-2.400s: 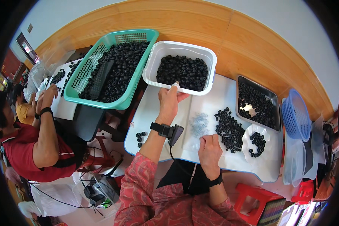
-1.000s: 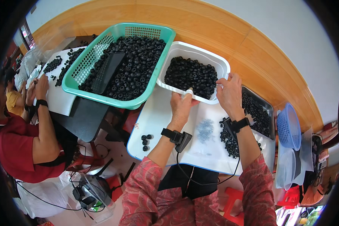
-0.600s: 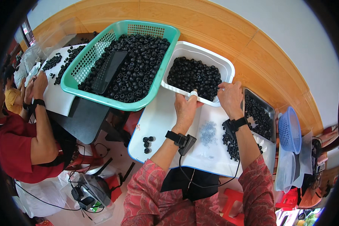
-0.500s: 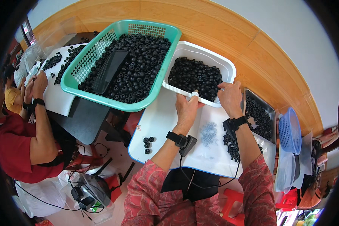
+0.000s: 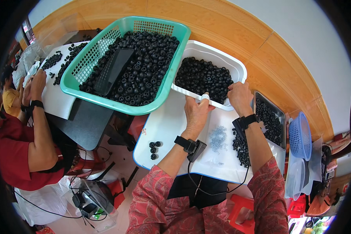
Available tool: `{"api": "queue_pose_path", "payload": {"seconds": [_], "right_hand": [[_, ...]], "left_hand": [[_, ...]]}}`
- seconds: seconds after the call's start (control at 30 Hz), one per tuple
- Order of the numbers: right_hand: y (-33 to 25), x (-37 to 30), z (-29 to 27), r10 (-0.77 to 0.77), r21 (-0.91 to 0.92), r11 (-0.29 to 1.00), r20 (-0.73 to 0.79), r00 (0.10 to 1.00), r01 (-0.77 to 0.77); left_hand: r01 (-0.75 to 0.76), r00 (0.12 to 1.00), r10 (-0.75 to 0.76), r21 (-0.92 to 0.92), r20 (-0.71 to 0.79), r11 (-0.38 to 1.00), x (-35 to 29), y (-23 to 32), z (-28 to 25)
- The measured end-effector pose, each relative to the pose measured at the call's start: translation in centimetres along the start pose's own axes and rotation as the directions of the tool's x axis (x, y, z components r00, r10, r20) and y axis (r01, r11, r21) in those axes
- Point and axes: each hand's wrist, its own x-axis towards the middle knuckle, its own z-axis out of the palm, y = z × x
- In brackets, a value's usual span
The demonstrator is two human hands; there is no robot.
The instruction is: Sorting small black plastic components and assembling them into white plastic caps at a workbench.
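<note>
A white plastic basin [image 5: 238, 64] holds a heap of small round black parts [image 5: 202, 80] and is tilted toward me. My left hand [image 5: 196, 113] grips its near rim, with the thumb over the edge and the fingers under it. At the basin's right corner is my right hand [image 5: 240, 97], its fingers closed over the rim; their tips are partly hidden. Beneath the basin is a white board [image 5: 165, 124] with blue edging. On it lie several black parts [image 5: 153, 150] at the left, tiny pale pieces [image 5: 218, 138] in the middle and short black pieces [image 5: 241, 150] by my right wrist.
Left of the basin stands a green basket [image 5: 68, 84] full of black round parts, with a black scoop [image 5: 115, 72] on top. At right are a metal tray [image 5: 282, 113] of black pieces and a blue basket [image 5: 300, 136]. A co-worker in red [image 5: 17, 156] sits at left.
Both hands and the basin appear slightly farther right, along with a small shift of the whole view. My grip on the basin looks the same.
</note>
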Motion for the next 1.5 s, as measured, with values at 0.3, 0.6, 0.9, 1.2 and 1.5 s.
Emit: {"api": "queue_pose_path", "payload": {"seconds": [0.3, 0.6, 0.9, 1.2, 1.5], "right_hand": [[0.1, 0.1, 0.2, -0.026, 0.014, 1.000, 0.015, 1.000, 0.026], [-0.4, -0.8, 0.2, -0.063, -0.068, 0.996, -0.097, 0.993, 0.056], [-1.4, -1.5, -2.2, -0.063, -0.138, 0.989, -0.055, 0.997, 0.054], [0.5, -0.7, -5.2, -0.462, -0.216, 0.887, -0.384, 0.799, 0.409], [-1.0, -0.5, -2.2, -0.659, -0.509, 0.663, -0.048, 0.750, 0.549]], "left_hand": [[-0.043, 0.999, 0.042, 0.023, 0.021, 0.999, 0.2, -0.4, -0.2], [-0.009, 1.000, 0.009, 0.067, -0.006, 0.998, 0.0, -0.1, -0.1], [0.000, 1.000, 0.000, 0.034, 0.016, 0.999, 0.3, -0.8, -0.5], [-0.066, 0.998, 0.066, 0.013, -0.006, 0.998, 0.2, -0.7, -0.1], [0.005, 1.000, -0.004, 0.052, -0.019, 0.999, 0.3, -0.6, -0.2]]}}
